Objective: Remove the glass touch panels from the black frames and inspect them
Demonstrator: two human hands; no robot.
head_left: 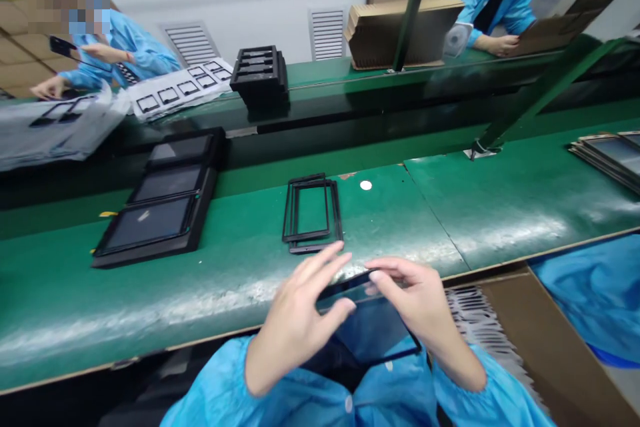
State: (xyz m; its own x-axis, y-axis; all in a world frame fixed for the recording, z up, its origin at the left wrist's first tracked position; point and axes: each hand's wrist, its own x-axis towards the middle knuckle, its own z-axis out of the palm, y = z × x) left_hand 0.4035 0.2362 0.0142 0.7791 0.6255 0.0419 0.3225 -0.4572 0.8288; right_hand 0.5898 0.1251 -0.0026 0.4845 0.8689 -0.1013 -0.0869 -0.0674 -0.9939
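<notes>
My left hand [295, 320] and my right hand [415, 300] hold a dark glass panel [373, 333] between them, just in front of the green bench's near edge and above my blue sleeves. The left fingers pinch its left edge, the right fingers curl over its top right edge. Just beyond my hands a small stack of thin black frames [311, 212] lies flat on the green bench top [240, 267].
A black tray [160, 203] holding dark panels lies left on the bench. More panels [607, 157] are stacked far right. A cardboard box [540, 347] stands at lower right. Across a dark conveyor [350, 123], two other people in blue coats work beside black trays [260, 73] and cardboard [400, 30].
</notes>
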